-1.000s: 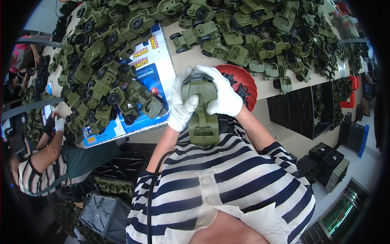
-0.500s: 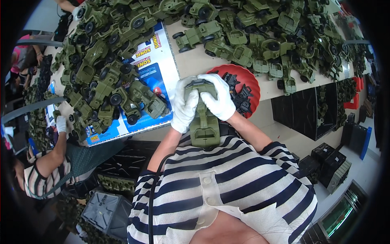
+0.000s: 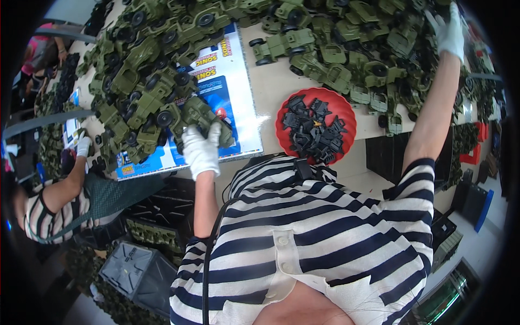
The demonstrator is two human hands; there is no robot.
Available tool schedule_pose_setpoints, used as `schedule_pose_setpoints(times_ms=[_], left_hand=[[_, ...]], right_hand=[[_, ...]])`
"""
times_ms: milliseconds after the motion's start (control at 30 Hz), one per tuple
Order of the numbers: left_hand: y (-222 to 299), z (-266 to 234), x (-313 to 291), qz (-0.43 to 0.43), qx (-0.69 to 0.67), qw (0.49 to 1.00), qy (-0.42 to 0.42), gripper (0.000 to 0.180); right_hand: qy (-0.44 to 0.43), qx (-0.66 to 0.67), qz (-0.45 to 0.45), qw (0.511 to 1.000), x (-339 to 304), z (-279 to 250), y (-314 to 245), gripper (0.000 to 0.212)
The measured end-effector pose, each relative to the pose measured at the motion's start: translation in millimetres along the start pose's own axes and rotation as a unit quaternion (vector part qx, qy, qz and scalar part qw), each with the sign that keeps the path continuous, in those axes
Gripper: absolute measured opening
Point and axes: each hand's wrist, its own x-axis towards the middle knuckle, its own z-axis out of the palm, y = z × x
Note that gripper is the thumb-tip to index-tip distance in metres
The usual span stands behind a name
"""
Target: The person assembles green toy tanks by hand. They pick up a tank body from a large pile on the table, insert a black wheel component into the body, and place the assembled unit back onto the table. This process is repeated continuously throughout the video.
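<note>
My left hand (image 3: 201, 150), in a white glove, reaches to the near edge of the left pile. Its thumb and fingers are bent around the near end of an olive-green toy jeep (image 3: 199, 115) with black wheels. On the far right, my right hand (image 3: 448, 33), also gloved, stretches out over the pile with its fingers spread and nothing visible in them. In front of my body sits a red scalloped bowl (image 3: 350, 116) holding small black plastic parts (image 3: 314, 130).
Many green toy jeeps (image 3: 374, 30) are heaped across the back of the table. A printed blue-and-white sheet (image 3: 244, 116) lies under the left pile. At the left, a co-worker's gloved hand (image 3: 83, 147) is near more jeeps. Below stands a grey crate (image 3: 127, 268).
Both hands were around one toy jeep at my chest; it is no longer there. My right hand has swung to the far right, my left hand leftward to the pile. The bowl now shows fully.
</note>
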Motion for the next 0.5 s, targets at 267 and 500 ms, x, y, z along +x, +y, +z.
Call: schedule_pose_setpoints(times_ms=[267,500], left_hand=[[-6.1,55.8,-13.8,0.24,-0.159,0.957,-0.044,0.071],[45.8,68.4,26.9,0.094,-0.231,0.952,-0.178,0.087]], right_hand=[[-0.36,-0.221,0.209,0.882,-196.0,24.0,139.9,0.042],[-0.36,-0.519,0.134,0.764,-254.1,3.9,188.9,0.024]])
